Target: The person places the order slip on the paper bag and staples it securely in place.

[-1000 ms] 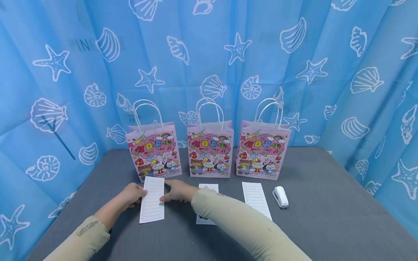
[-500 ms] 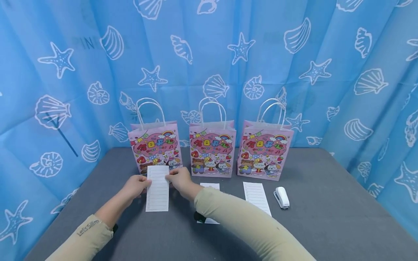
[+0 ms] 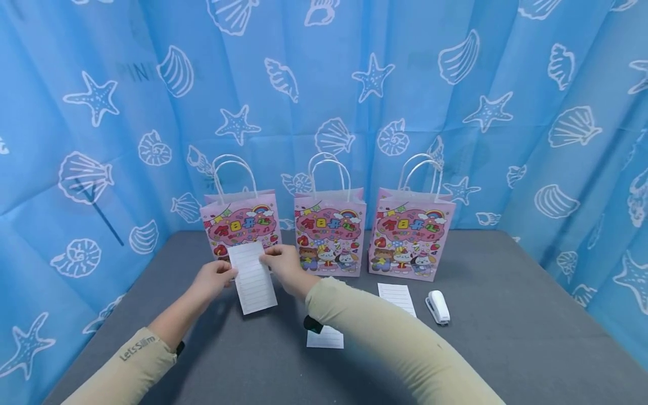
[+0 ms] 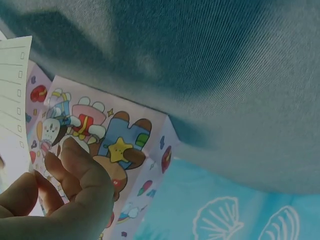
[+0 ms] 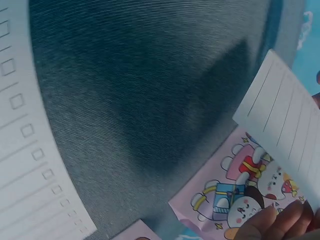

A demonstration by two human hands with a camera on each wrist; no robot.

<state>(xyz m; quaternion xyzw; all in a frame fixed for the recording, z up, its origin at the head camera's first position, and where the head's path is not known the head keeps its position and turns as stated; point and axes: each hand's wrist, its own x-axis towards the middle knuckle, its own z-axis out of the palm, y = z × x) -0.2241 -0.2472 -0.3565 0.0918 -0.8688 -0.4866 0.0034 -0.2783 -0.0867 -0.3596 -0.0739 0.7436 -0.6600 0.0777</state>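
Observation:
A narrow white lined checklist sheet (image 3: 253, 284) is held up in front of the left pink paper gift bag (image 3: 242, 222). My left hand (image 3: 212, 279) pinches its left edge, while my right hand (image 3: 286, 267) pinches it near the upper right corner. The sheet leans, its top tipped left, and covers the lower part of the bag's cartoon front. In the left wrist view, thumb and finger of the left hand (image 4: 75, 192) meet at the sheet's (image 4: 14, 95) edge. The right wrist view shows the right fingers (image 5: 280, 222) beside the bag's printed animals.
Two matching bags, one in the middle (image 3: 329, 230) and one at right (image 3: 411, 233), stand upright in a row. Similar sheets lie on the grey table (image 3: 506, 326): one (image 3: 325, 338) partly under the right arm, another (image 3: 397, 298) near a white stapler (image 3: 437, 307). A blue curtain hangs behind.
Both hands have raised the sheet and carried it forward and slightly right, over the bag's front. It has turned from nearly upright to tipped left.

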